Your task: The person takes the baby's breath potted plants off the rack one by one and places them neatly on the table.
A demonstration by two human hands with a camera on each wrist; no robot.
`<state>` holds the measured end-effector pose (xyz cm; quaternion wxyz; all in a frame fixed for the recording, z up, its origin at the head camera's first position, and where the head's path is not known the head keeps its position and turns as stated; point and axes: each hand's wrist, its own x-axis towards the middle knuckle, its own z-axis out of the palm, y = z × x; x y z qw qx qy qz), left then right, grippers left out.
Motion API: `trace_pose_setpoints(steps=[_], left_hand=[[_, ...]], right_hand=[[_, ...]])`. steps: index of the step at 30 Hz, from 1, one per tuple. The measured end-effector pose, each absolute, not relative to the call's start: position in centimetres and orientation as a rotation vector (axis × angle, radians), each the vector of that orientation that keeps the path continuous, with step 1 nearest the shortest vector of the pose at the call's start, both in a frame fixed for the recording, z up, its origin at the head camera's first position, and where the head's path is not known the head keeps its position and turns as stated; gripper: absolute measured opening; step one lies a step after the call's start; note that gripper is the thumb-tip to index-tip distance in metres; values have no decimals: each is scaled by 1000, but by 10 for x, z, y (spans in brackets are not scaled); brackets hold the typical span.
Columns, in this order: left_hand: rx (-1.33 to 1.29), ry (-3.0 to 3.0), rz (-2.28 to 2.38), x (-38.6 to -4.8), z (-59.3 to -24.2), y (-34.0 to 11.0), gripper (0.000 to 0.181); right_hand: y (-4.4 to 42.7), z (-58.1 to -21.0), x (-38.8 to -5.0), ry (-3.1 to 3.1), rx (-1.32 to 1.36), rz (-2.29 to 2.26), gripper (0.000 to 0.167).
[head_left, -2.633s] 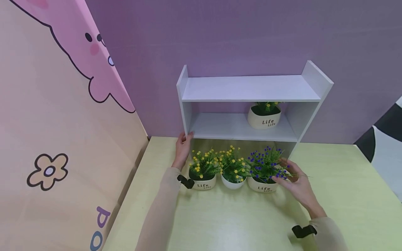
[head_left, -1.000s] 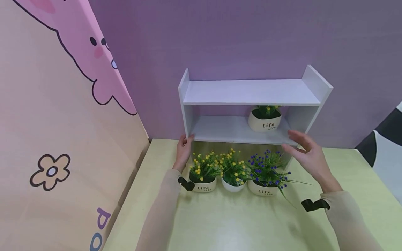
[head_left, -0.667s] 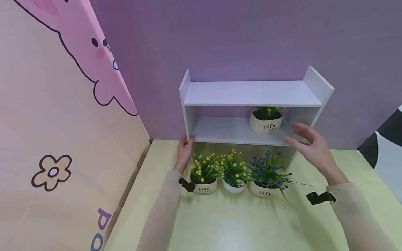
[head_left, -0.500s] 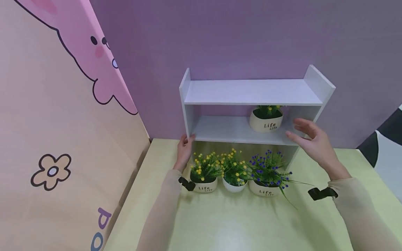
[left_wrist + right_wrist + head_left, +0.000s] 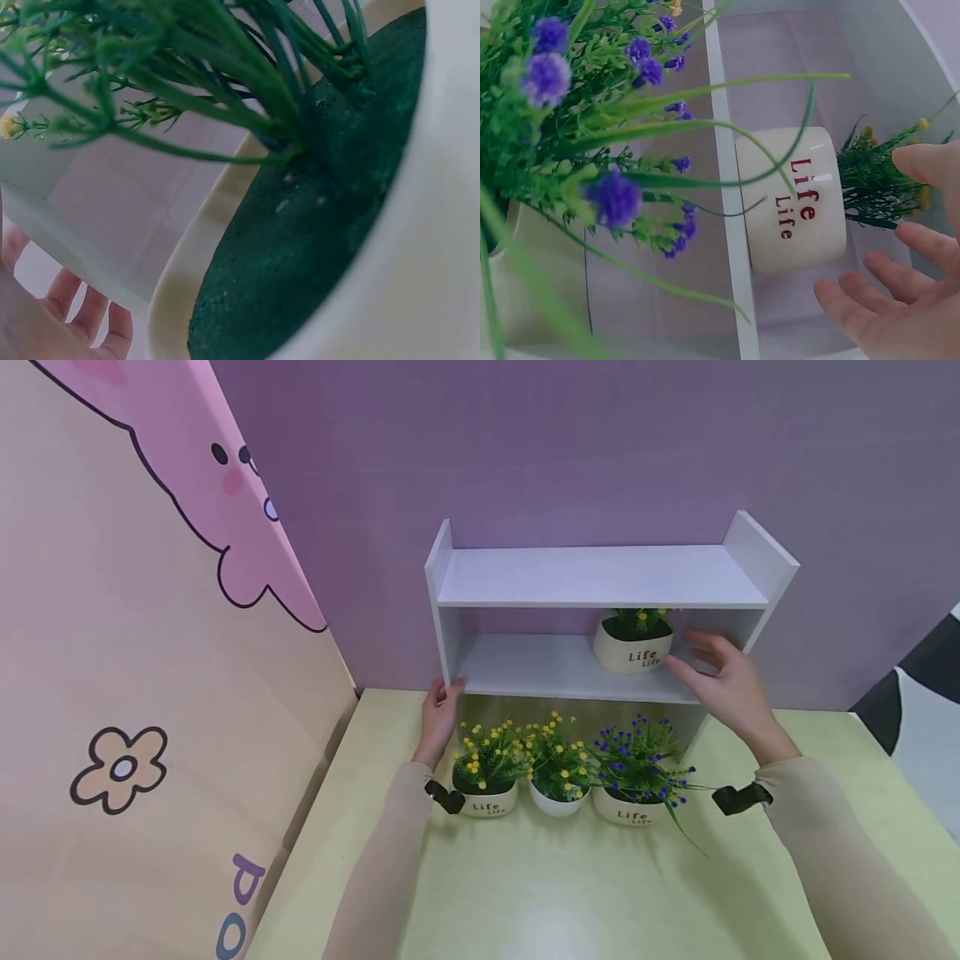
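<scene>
A white shelf unit (image 5: 585, 575) stands on the table against the wall. My left hand (image 5: 438, 723) holds its left side panel low down, thumb at the front edge; in the left wrist view fingers (image 5: 88, 311) show at the panel. On the middle shelf, toward the right, sits a cream "Life" flowerpot (image 5: 632, 647) with yellow flowers partly hidden by the top board. My right hand (image 5: 729, 687) is just right of that pot, inside the compartment. In the right wrist view its spread fingers (image 5: 896, 281) lie beside the pot, holding nothing; contact with it is unclear.
Three potted plants stand in a row before the shelf: a yellow-flowered plant (image 5: 486, 777) in a cream pot, another yellow one (image 5: 557, 768) in a round white pot, and a purple-flowered plant (image 5: 637, 768) at right with long drooping leaves. A printed panel (image 5: 120, 660) borders the left.
My right hand has left the purple-flowered plant, risen to the shelf's right side, then moved left into the compartment toward the cream pot. My left hand keeps its place on the side panel.
</scene>
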<state>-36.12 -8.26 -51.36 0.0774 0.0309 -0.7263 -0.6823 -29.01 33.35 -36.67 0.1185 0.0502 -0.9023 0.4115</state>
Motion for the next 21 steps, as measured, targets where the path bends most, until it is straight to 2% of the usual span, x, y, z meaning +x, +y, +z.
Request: trace_pose_setpoints(steps=[4,21], left_hand=[[95,-2177,-2048,-361,-513,-83,62],[113,-2173,-2055,-362,-513,-83,62]], right_hand=[[328,-367,-298,-2610,126,1232,78],[317,-374,-333,-2580,58,1403,102]])
